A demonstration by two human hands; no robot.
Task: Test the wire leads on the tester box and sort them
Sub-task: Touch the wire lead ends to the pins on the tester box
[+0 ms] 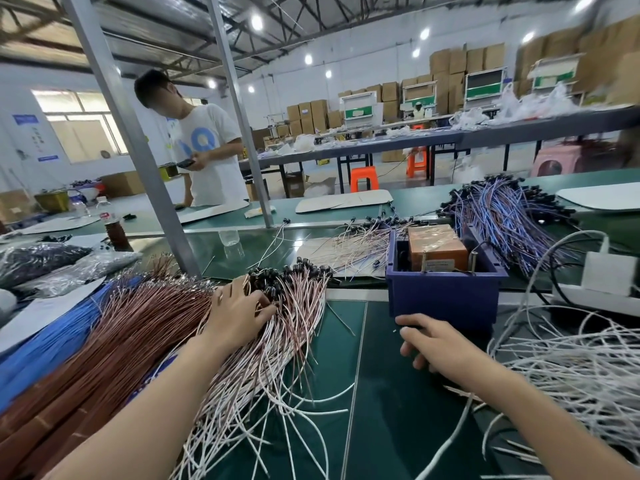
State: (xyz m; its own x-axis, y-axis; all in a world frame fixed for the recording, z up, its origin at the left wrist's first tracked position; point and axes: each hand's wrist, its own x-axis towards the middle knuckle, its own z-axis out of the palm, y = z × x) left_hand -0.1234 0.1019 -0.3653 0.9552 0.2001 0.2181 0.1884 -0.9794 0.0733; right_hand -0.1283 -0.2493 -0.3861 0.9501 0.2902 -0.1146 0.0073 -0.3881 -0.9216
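**Two hands, one tester box, six heaps of wire**

On the green mat six heaps show. At eight o'clock lie one blue bundle and, touching it, one brown bundle. Next to these, a heap of pink-and-white leads with black caps fans out toward six o'clock.

The left hand rests on this heap. Its fingers are bent down among the caps, and whether they pinch a lead cannot be told.

Behind it, at eleven o'clock, stand one bottle and two grey posts, with one person in a white shirt beyond them. A thinner pinkish heap lies at twelve o'clock, and two orange stools stand far behind it.

The single blue tester box sits just right of centre, with one orange block inside. The right hand is at the box's near wall, fingers curled under and thumb against the wall. What it holds, if anything, is hidden.

A purple-and-blue heap lies at one o'clock of the box. One white power strip sits at three o'clock. White wires are tangled at four o'clock, crowding the right forearm.
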